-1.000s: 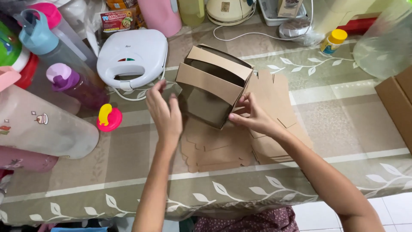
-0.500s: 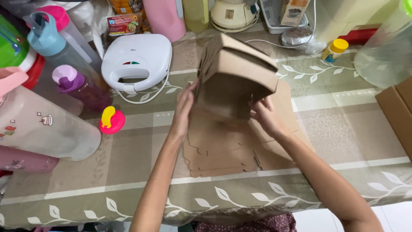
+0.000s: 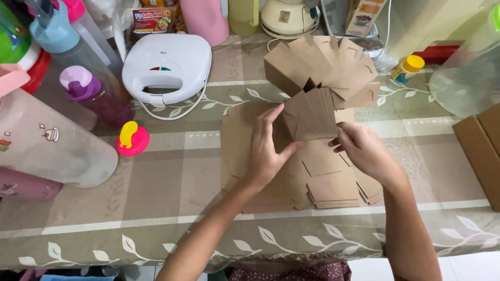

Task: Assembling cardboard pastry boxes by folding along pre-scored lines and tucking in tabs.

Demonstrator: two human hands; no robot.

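Half-folded brown cardboard box [image 3: 317, 78] standing mid-table on a stack of flat cardboard blanks [image 3: 291, 171]. Left hand [image 3: 268, 151] spread against its flap, right hand [image 3: 364, 151] pinching the lower edge. White sandwich maker [image 3: 166, 65] well apart, leftward.

Both hands [image 3: 317, 148] press a folded cardboard box [image 3: 317, 78] onto flat cardboard sheets [image 3: 333, 184].

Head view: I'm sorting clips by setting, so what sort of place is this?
Probably a home kitchen or dining table: a leaf-patterned tablecloth, a white sandwich maker and drink bottles crowd it.
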